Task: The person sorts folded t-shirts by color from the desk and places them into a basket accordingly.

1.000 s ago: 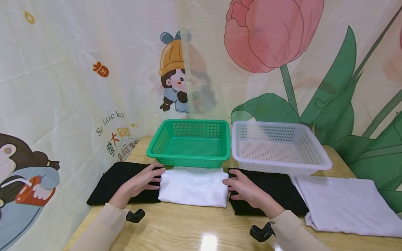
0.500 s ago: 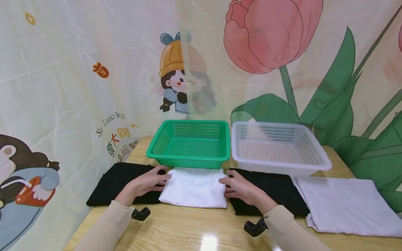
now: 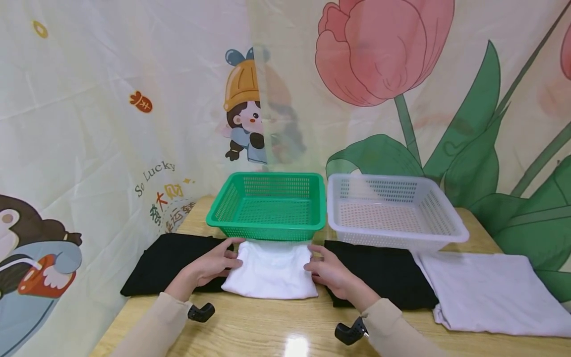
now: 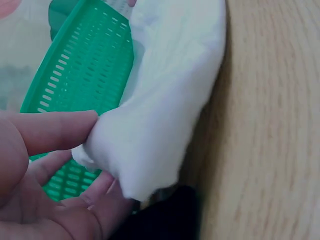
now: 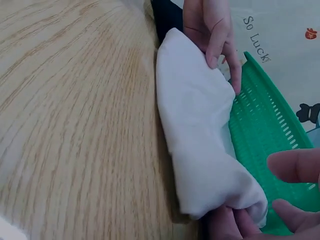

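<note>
A folded white T-shirt (image 3: 269,275) lies on the wooden table, just in front of the green basket. At its left edge my left hand (image 3: 207,267) pinches the cloth; in the left wrist view the thumb presses on top with fingers beneath. My right hand (image 3: 332,271) holds the right edge. Two of its fingers are tucked under the cloth in the right wrist view, while another fingertip and thumb stand apart from it. Between the hands the T-shirt (image 5: 195,120) sags slightly, its side edges raised.
Behind the T-shirt stands a green basket (image 3: 265,232), with a white basket (image 3: 401,238) to its right. Folded black cloths (image 3: 162,267) (image 3: 383,275) flank it on both sides. A folded pale cloth (image 3: 499,292) lies far right on the table (image 3: 250,329). A printed curtain (image 3: 178,99) hangs behind.
Both hands have moved inward onto the T-shirt's side edges and taken hold of them. The T-shirt's sides are drawn in and lifted, and it has shifted slightly to the left.
</note>
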Tool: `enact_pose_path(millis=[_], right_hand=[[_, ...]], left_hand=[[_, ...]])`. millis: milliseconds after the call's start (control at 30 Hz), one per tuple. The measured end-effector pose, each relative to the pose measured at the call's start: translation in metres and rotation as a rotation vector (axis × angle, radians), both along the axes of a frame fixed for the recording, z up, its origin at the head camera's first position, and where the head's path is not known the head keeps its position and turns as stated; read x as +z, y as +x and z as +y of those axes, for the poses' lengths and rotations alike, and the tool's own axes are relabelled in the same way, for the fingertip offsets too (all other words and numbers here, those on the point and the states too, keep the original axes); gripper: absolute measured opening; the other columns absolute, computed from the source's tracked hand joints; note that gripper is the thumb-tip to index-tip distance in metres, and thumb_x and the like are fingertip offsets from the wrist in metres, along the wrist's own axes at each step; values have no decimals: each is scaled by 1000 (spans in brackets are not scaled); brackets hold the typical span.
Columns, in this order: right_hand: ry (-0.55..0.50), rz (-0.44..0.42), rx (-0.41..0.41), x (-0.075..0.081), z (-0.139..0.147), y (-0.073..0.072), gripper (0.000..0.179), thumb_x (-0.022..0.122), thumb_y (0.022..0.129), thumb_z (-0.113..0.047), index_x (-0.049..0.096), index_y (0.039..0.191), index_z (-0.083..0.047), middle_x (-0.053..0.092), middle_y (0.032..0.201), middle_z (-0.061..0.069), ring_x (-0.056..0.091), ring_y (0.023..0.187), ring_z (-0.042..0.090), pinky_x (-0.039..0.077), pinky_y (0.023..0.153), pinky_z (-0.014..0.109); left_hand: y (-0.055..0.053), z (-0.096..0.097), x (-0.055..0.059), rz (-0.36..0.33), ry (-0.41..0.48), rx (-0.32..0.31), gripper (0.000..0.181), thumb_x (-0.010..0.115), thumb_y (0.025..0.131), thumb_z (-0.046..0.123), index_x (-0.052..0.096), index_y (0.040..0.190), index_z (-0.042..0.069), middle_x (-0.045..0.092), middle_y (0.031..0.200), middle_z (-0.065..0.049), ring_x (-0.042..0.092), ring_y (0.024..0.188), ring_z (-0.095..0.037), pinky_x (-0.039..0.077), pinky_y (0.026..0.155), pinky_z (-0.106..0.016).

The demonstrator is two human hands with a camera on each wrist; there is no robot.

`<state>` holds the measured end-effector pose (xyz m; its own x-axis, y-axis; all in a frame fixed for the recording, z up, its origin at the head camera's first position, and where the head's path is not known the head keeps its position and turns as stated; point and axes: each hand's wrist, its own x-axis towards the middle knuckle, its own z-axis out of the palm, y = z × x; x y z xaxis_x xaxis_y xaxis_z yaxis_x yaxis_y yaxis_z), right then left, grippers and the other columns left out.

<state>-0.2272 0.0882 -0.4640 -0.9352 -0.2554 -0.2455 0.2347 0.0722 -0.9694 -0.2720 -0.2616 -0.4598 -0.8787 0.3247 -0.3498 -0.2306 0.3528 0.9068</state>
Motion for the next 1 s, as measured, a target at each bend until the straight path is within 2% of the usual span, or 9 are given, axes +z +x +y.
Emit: enact_pose_path(millis=[67,167,267,367,433,533,633,800,1000], right_hand=[[-3,8,-7,-2,-2,-1,69,69,98,-6,40,160,-4,45,151,32,61,121,30,52,104,48],[0,19,-2,-6,-8,-3,69,72,96,-7,44,159,-6,46,149,29,59,114,28,52,96,40],[51,70,4,-9,-15,-5,69,75,95,-9,48,158,-6,43,153,30,54,124,35,50,100,43],[137,132,-1,-11,-20,-5,69,79,93,-9,51,156,-6,46,150,30,50,131,39,48,105,50],[178,162,-9,-12,-21,-5,68,79,92,-6,53,155,-7,50,146,28,51,126,37,50,103,51],[171,176,-14,-12,-21,-5,68,78,91,0,53,155,-7,53,143,26,53,124,36,52,101,51],[141,191,-5,-10,-20,-2,69,76,92,3,53,156,-9,49,152,26,49,137,42,51,105,55],[102,223,31,6,-18,8,68,75,96,-1,51,158,-16,41,160,27,50,142,45,52,106,56],[-27,231,95,46,-17,15,70,72,99,0,46,161,-18,43,158,23,67,122,36,61,93,46]], left_hand=[[0,-1,-2,8,14,-21,69,64,107,13,30,165,25,50,143,-24,63,118,-31,55,98,-46],[1,-2,-3,5,35,-56,66,58,110,17,27,167,30,41,157,-25,56,133,-32,47,111,-51],[1,-1,-4,-8,66,-92,62,56,112,20,29,167,28,34,164,-23,48,142,-33,40,117,-53],[0,1,-7,-5,74,-122,61,60,110,22,33,165,21,40,160,-22,51,138,-31,45,112,-49],[-1,1,-9,8,67,-118,63,66,107,20,37,163,17,46,153,-22,56,130,-29,49,106,-44],[-1,0,-10,41,62,-112,69,71,103,14,37,162,14,47,152,-23,58,127,-29,52,100,-41],[1,-4,-7,69,70,-107,70,73,101,10,39,161,13,46,152,-24,58,126,-31,53,99,-41],[11,-15,17,105,83,-125,71,74,101,11,37,162,14,47,149,-26,60,122,-32,55,97,-41],[25,-28,63,137,99,-157,75,75,101,16,33,164,18,47,148,-23,63,117,-32,58,94,-43]])
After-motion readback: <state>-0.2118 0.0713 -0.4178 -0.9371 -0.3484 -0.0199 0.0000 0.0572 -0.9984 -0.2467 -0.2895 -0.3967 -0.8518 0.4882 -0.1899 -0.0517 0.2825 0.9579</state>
